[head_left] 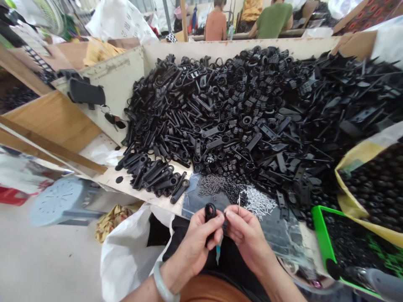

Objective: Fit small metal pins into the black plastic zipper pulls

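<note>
The left hand (204, 235) grips a black plastic part (210, 213), held upright above the lap. The right hand (244, 230), thumb and fingers pinched, meets it fingertip to fingertip; the pinched item is too small to identify. Silver pins (258, 202) lie on the worktable (192, 197) just beyond the right hand.

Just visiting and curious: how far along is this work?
Perhaps done: the grouped black pieces at the front, though I can't confirm it. In hand: a ringed black piece, in the left hand; the right hand is close by. Apparently left: the big heap and silver pins.
</note>
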Demonstrator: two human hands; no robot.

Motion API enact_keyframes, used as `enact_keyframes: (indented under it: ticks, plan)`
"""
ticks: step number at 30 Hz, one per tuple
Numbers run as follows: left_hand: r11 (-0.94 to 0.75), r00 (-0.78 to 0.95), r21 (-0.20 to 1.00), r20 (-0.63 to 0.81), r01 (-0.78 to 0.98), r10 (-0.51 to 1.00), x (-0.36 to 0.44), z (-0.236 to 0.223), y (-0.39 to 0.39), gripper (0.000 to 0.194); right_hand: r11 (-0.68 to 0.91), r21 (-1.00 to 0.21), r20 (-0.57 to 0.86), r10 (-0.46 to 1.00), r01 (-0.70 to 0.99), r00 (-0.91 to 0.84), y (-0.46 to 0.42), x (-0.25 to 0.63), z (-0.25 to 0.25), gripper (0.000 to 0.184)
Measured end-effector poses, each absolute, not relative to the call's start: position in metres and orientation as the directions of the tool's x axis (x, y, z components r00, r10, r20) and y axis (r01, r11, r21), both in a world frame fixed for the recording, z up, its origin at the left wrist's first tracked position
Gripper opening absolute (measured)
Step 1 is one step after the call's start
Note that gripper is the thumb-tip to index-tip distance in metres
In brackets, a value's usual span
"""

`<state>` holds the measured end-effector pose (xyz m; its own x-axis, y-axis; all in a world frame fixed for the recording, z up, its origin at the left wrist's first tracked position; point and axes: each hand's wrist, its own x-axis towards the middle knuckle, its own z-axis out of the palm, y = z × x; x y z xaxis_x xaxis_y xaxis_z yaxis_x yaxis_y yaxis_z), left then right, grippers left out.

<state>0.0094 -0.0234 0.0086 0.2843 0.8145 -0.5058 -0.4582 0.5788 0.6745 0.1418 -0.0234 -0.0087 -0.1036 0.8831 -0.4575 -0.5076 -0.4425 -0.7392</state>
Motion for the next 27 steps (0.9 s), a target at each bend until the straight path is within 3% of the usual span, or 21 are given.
enact_keyframes:
  ticks: [12, 16, 22, 27]
  plan:
    - [0.624, 0.318, 0.571, -0.548, -0.535, 0.774, 0.014, 0.011, -0.026, 0.037, -0.437, -0.695, -0.476, 0.875, -0.571, -0.091, -0.028, 0.139, -0.014, 0.042]
    - [0.630, 0.309, 0.557, -0.565, -0.542, 0.765, 0.014, 0.011, -0.026, 0.038, -0.422, -0.740, -0.445, 0.891, -0.524, -0.088, -0.029, 0.140, -0.016, 0.041]
    - [0.615, 0.278, 0.624, -0.557, -0.482, 0.782, 0.013, 0.010, -0.028, 0.033, -0.151, -0.980, -0.158, 0.986, -0.130, 0.048, -0.029, 0.153, -0.016, 0.033]
    - [0.600, 0.247, 0.695, -0.548, -0.396, 0.799, 0.016, 0.011, -0.029, 0.027, 0.075, -0.982, 0.082, 0.996, 0.174, 0.028, -0.035, 0.165, -0.015, 0.022]
